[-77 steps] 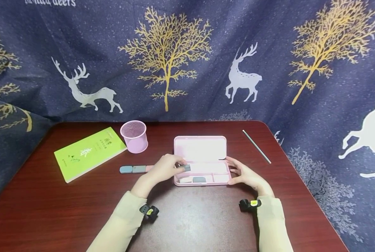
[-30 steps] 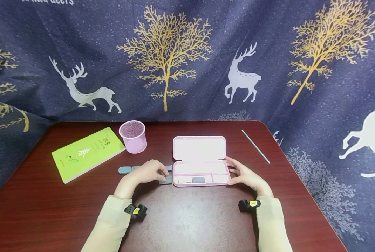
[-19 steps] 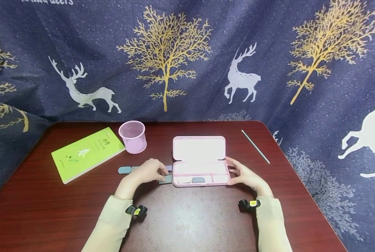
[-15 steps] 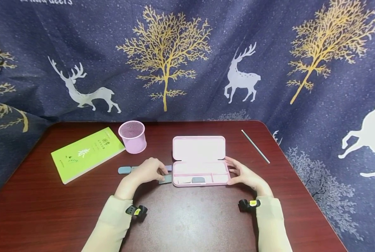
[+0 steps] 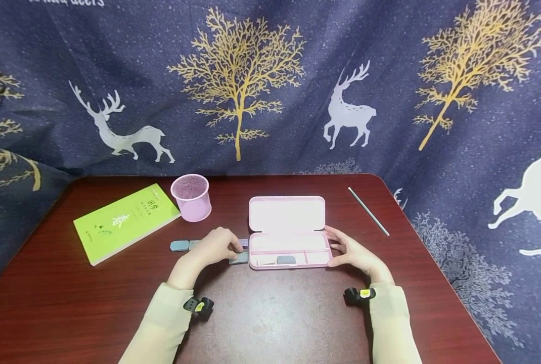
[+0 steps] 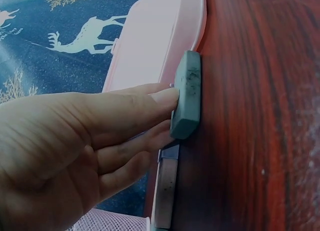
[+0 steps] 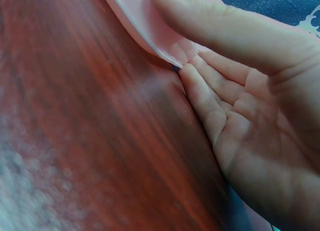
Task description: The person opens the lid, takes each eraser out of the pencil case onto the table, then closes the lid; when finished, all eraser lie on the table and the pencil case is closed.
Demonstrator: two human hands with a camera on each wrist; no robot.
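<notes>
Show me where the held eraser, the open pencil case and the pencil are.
Held eraser (image 6: 190,98): left wrist view, smudged side
Pencil case (image 5: 287,214): head view, inside of lid
Pencil (image 5: 368,212): head view, middle of shaft

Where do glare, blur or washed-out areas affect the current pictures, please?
Head view: pale glare on the near part of the table, and the open pink case washed out inside; left wrist view: the grey-green block clear enough to show dark marks; right wrist view: the table blurred and speckled with pale glare at lower left.
</notes>
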